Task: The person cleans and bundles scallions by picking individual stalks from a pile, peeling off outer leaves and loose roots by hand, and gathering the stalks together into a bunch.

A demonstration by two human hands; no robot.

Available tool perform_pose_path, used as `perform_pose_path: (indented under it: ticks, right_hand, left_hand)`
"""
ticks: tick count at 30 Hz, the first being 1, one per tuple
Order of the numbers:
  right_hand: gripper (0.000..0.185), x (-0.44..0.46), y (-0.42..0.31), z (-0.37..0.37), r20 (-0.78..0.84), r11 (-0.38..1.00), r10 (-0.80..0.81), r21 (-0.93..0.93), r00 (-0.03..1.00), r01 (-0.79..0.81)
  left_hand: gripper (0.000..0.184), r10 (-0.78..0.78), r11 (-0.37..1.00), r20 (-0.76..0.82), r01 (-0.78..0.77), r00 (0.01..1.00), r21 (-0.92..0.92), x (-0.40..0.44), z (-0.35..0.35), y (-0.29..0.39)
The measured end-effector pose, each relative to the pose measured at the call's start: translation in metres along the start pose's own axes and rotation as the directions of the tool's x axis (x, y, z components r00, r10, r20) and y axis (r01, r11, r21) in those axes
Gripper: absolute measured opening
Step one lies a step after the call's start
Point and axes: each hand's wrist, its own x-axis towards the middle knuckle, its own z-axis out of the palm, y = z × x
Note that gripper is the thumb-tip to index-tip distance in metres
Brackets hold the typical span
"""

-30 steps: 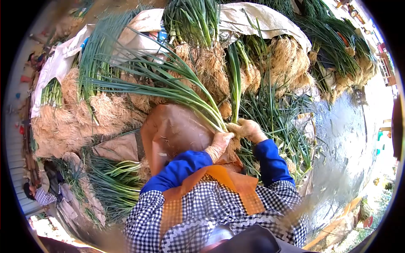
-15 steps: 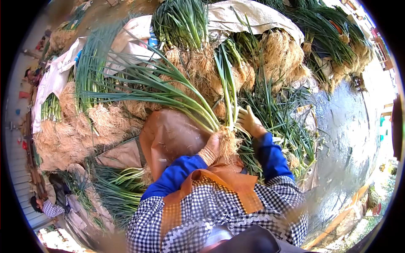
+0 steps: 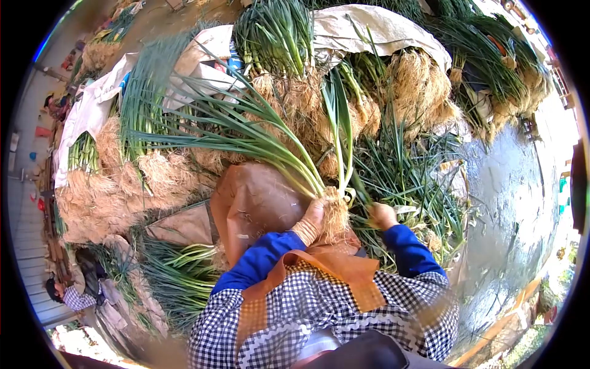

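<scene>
My left hand [image 3: 312, 220] is closed around the root end of a bunch of green onions [image 3: 289, 154]. Their long leaves fan out to the upper left, and one stem stands apart, pointing straight up. Pale, stringy roots [image 3: 335, 221] hang below the grip. Just right of the bunch, my right hand [image 3: 382, 216] is closed on a dark green leaf [image 3: 361, 187], which slants up toward the upright stem. Whether that leaf is still joined to the stem I cannot tell. A brown apron [image 3: 255, 194] covers my lap beneath the bunch.
Rooted bundles [image 3: 286, 37] stand ahead, partly under pale sacking [image 3: 381, 27]. More bundles [image 3: 153, 169] lie at the left. Loose leaves [image 3: 418, 178] pile up at my right, beside wet grey ground [image 3: 504, 197]. Another person [image 3: 74, 295] is at the far lower left.
My right hand, with fingers spread beside the stems before, has moved down and right and closed on a leaf. My left hand keeps its hold on the bunch. The view has shifted slightly.
</scene>
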Motion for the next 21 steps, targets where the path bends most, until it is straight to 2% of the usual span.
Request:
perform_pose_path:
  ticks: [2,4,5,6,7,8,9,10,12,13,14,16,18,20,21]
  right_hand:
    - [0.05,-0.031,0.044,0.007,-0.166,0.943,0.331,0.081,0.929,-0.321]
    - [0.051,-0.032,0.056,0.004,-0.205,0.976,0.217,0.013,0.954,-0.219]
    - [0.05,-0.024,0.035,-0.017,-0.385,0.934,0.037,0.342,0.922,0.105]
    - [0.046,-0.015,0.004,-0.035,-0.494,0.75,0.017,0.582,0.869,0.316]
    - [0.046,-0.002,-0.026,-0.048,-0.516,0.408,-0.097,0.759,0.851,0.507]
    - [0.047,0.005,-0.053,-0.055,-0.44,0.105,-0.182,0.88,0.879,0.463]
    - [0.043,0.012,-0.066,-0.061,-0.224,0.122,-0.214,0.96,0.951,0.253]
    - [0.041,0.023,-0.084,-0.058,-0.254,0.099,-0.246,0.953,0.935,0.285]
    - [0.033,0.019,-0.111,-0.069,-0.362,0.368,-0.053,0.859,0.931,0.355]
    - [0.026,0.002,-0.125,-0.079,-0.465,0.507,0.103,0.785,0.879,0.356]
    - [0.023,-0.002,-0.131,-0.078,-0.559,0.623,0.144,0.692,0.817,0.364]
    - [0.024,0.002,-0.136,-0.065,-0.68,0.701,0.219,0.609,0.7,0.372]
    - [0.027,0.009,-0.128,-0.053,-0.772,0.926,0.161,0.334,0.615,0.177]
    - [0.026,0.007,-0.125,-0.052,-0.798,0.945,0.155,0.292,0.583,0.148]
    - [0.024,-0.001,-0.124,-0.057,-0.833,0.979,0.011,0.122,0.554,0.165]
  left_hand:
    - [0.035,0.053,0.998,0.13,-0.057,0.99,0.026,0.008,-0.004,0.001]
    - [0.03,0.047,0.998,0.076,-0.043,0.996,-0.05,0.01,-0.004,-0.002]
    - [0.027,0.006,0.998,0.071,-0.001,0.997,-0.069,0.009,-0.004,-0.001]
    - [0.024,-0.032,0.996,0.07,0.038,0.997,-0.085,0.006,-0.001,0.001]
    - [0.02,0.011,0.996,0.119,0.001,0.993,-0.093,-0.005,0.017,0.002]
    - [0.02,0.017,0.996,0.123,-0.006,0.992,-0.088,-0.001,0.014,0.002]
    - [0.02,-0.013,0.989,0.147,0.035,0.989,-0.144,0.005,0.003,0.002]
    - [0.02,-0.039,0.977,0.171,0.073,0.985,-0.199,0.009,-0.006,0.003]
    - [0.024,0.004,0.986,0.151,0.022,0.988,-0.167,0.013,-0.014,0.003]
    - [0.025,0.027,0.984,0.101,-0.009,0.995,-0.179,0.017,-0.018,0.002]
    - [0.026,0.044,0.982,0.049,-0.034,0.998,-0.188,0.016,-0.013,0.002]
    - [0.029,0.035,0.978,-0.01,-0.036,0.999,-0.205,0.014,-0.006,-0.003]
    - [0.028,0.036,0.975,-0.002,-0.036,0.999,-0.218,0.008,0.0,-0.003]
    - [0.028,0.049,0.982,-0.027,-0.053,0.998,-0.18,0.006,0.004,-0.003]
    - [0.028,0.065,0.983,-0.046,-0.072,0.997,-0.17,0.008,0.003,-0.003]
